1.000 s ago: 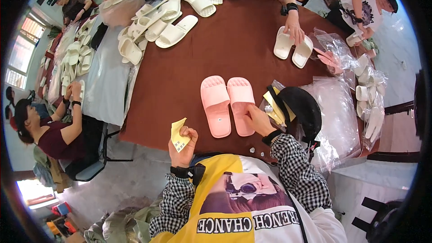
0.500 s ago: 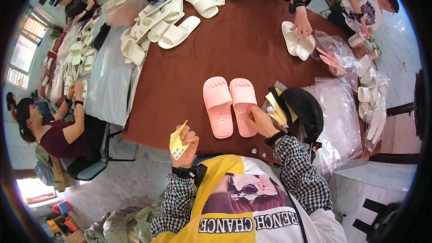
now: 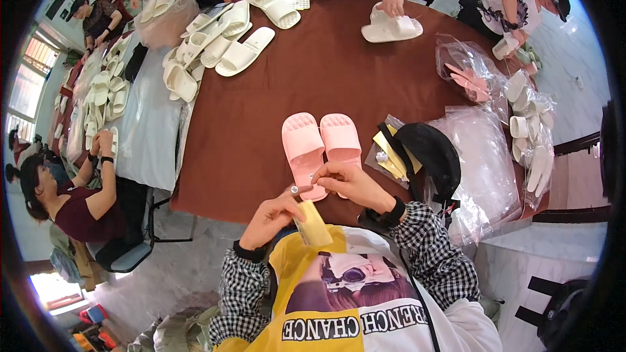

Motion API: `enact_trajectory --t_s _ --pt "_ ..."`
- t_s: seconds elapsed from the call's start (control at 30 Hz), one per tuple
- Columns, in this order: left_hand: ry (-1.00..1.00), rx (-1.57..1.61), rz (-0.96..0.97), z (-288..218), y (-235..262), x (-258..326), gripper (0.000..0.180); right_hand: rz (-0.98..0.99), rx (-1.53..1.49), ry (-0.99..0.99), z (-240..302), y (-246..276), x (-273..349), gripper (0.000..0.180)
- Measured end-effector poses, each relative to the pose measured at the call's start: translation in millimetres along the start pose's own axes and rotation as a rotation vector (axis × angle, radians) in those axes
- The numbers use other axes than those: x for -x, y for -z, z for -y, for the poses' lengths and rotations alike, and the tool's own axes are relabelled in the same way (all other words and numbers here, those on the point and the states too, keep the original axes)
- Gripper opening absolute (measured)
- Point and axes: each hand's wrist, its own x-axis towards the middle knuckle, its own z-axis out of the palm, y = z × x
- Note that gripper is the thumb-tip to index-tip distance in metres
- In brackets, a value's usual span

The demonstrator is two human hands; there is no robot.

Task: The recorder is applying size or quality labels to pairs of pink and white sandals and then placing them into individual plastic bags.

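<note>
A pair of pink slippers lies side by side on the table in front of me, toes pointing away. My left hand (image 3: 272,217) is closed on a folded yellow sticker sheet (image 3: 315,225) near the table's front edge. A small round white sticker (image 3: 295,190) shows at its fingertips. My right hand (image 3: 357,186) reaches over the heel of the right slipper (image 3: 340,135) with thumb and forefinger together. Its fingertips are at the heel of the left slipper (image 3: 302,137), close to my left fingertips. Whatever they pinch, if anything, is too small to make out.
Right of the slippers lie a black pouch-like item (image 3: 430,156), more yellow sheets (image 3: 391,156) and clear plastic bags (image 3: 486,156). White slippers (image 3: 244,52) are heaped at the far left. Across the brown-covered table (image 3: 261,101), another person's hand (image 3: 393,0) handles white slippers (image 3: 391,29).
My left hand has come up and right with the yellow sheet, toward the slippers. My right hand has moved left off the right slipper. Across the table, the white slippers have shifted left and turned.
</note>
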Motion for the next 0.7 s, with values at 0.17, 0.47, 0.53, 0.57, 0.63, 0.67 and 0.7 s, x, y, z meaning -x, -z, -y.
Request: enact_trajectory --t_s 0.17,0.47,0.53,0.57,0.63,0.67,0.7 --pt "-0.174 -0.875 0.181 -30.4 -11.6 -4.6 0.020 -0.113 0.337 0.281 12.5 1.3 3.5 0.011" --pt "-0.290 -1.056 0.186 -16.2 -22.3 -6.0 0.015 -0.200 0.472 0.411 6.3 -23.5 3.1 0.012" --pt "-0.287 -1.045 0.183 -13.7 -23.7 -6.2 0.015 -0.185 0.483 0.394 6.3 -24.0 3.2 0.012" --pt "-0.286 -1.045 0.181 -12.6 -24.1 -6.0 0.015 -0.184 0.482 0.395 5.7 -24.4 3.0 0.012" --pt "-0.293 -1.053 0.164 -10.9 -25.0 -5.6 0.015 -0.190 0.521 0.418 4.0 -24.9 2.6 0.013" --pt "-0.292 -1.053 0.163 -10.9 -25.8 -5.6 0.015 -0.189 0.521 0.418 3.4 -25.4 2.6 0.013" --pt "-0.292 -1.053 0.156 -11.1 -26.7 -5.5 0.016 -0.196 0.542 0.447 2.8 -26.0 2.6 0.013"
